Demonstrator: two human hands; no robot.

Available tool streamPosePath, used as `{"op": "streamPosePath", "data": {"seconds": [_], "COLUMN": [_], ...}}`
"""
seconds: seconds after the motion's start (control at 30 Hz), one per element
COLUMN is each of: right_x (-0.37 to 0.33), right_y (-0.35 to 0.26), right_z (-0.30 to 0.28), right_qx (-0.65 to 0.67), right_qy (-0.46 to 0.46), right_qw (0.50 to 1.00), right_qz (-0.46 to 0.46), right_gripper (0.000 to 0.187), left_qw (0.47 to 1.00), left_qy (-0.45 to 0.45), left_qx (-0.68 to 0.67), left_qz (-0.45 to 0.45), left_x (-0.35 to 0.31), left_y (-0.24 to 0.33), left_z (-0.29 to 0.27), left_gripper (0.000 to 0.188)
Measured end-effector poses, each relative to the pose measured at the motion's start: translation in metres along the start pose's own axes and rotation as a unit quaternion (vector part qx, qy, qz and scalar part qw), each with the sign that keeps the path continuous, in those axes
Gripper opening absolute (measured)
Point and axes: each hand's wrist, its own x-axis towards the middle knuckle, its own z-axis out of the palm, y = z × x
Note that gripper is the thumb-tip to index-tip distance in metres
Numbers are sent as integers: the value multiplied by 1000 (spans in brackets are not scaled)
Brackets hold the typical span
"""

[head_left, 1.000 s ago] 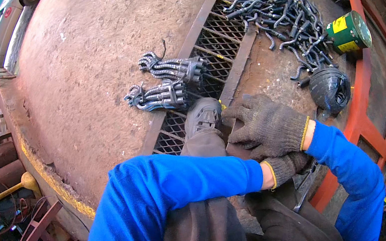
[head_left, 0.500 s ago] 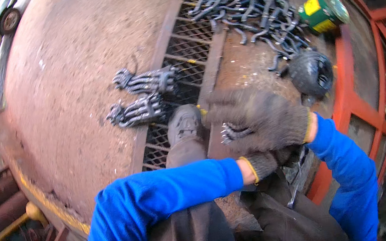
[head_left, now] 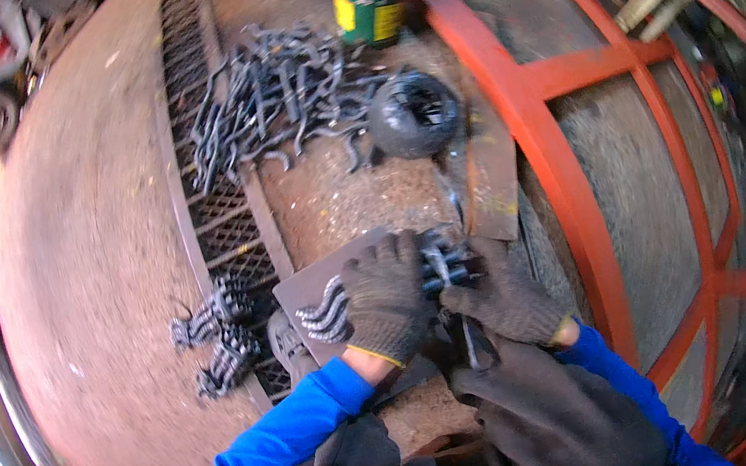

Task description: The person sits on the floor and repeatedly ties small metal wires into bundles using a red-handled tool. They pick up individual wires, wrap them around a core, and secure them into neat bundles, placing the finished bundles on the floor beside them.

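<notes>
Rust-brown floor (head_left: pixel 97 277) is spreading out around me, and on it a black roll (head_left: pixel 402 136) is sitting, round, with a hollow middle. Nearer to me than that roll, a bundle of bent rods (head_left: pixel 323 319) is lying over a flat dark sheet (head_left: pixel 312 277), its wavy ends poking out leftward. My gloved left hand (head_left: pixel 388 299) is lying palm down over the bundle's middle and holding it. My gloved right hand (head_left: pixel 505 295) is curling at the bundle's other end, its thumb toward the rods; I cannot tell whether its fingers are gripping anything. Left of the roll, a heap of loose bent rods (head_left: pixel 278 92) is sprawling, partly over a metal grating (head_left: pixel 226 232). Two other bundles (head_left: pixel 221 311) are resting farther left of the roll and closer to me. A green can (head_left: pixel 377 13) with yellow patches is standing beyond the roll, and a red frame (head_left: pixel 504 76) is running along to the right of it.
</notes>
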Motion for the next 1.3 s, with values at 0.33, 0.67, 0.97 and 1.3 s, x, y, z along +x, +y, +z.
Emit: {"op": "streamPosePath", "data": {"seconds": [0.33,0.67,0.97,1.3], "right_x": [5,0,-40,-48], "right_y": [13,49,80,82], "right_z": [14,17,24,-4], "right_qx": [149,29,-141,24], "right_qy": [-11,-148,-5,-1], "right_qw": [989,988,965,962], "right_qz": [19,-1,-222,-273], "right_gripper": [85,51,30,31], "left_qw": [991,986,967,971], "left_qy": [77,-11,2,58], "left_qx": [32,-15,121,-217], "left_qz": [104,168,225,86], "left_x": [4,11,13,12], "left_y": [-5,-20,1,-29], "left_z": [7,9,13,51], "left_gripper": [69,37,28,55]}}
